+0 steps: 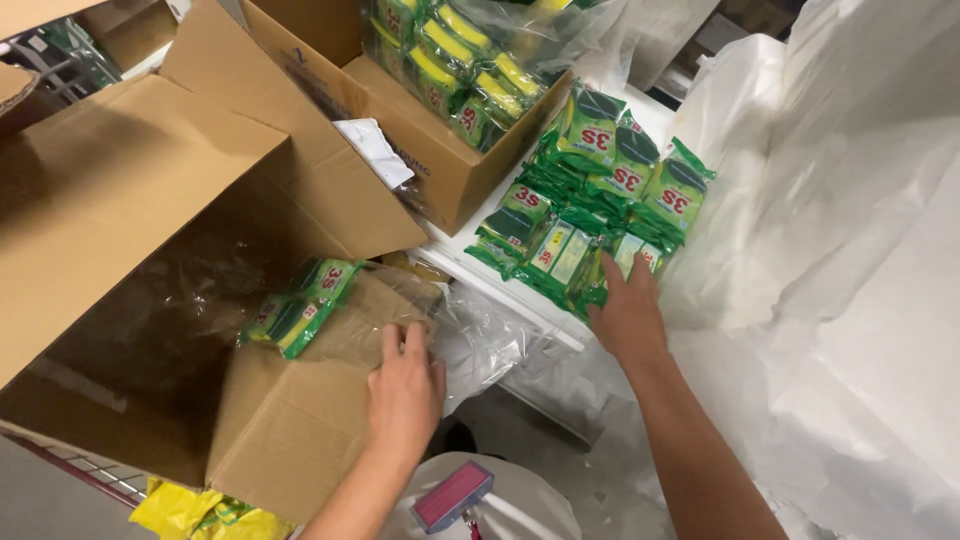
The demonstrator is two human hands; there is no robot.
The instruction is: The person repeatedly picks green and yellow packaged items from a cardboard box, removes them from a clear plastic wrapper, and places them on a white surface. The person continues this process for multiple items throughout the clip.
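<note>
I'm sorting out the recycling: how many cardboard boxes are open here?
2. The near cardboard box lies tipped at left, the left hand on its flap. The far cardboard box sits behind it, filled with green packets. More may lie outside the picture.

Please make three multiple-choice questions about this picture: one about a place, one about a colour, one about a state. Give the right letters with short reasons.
1. Where does the right hand rest?
A. on the packets stacked on the white shelf
B. inside a box
C. on the floor

2. What colour are the packets mainly?
A. red
B. green
C. blue

3. What is the state of the near cardboard box?
A. taped shut
B. crushed flat
C. open

Answers: 1 A, its fingers touch the stack on the shelf. 2 B, green wrappers show. 3 C, its flaps stand open, the left hand on one flap.
</note>
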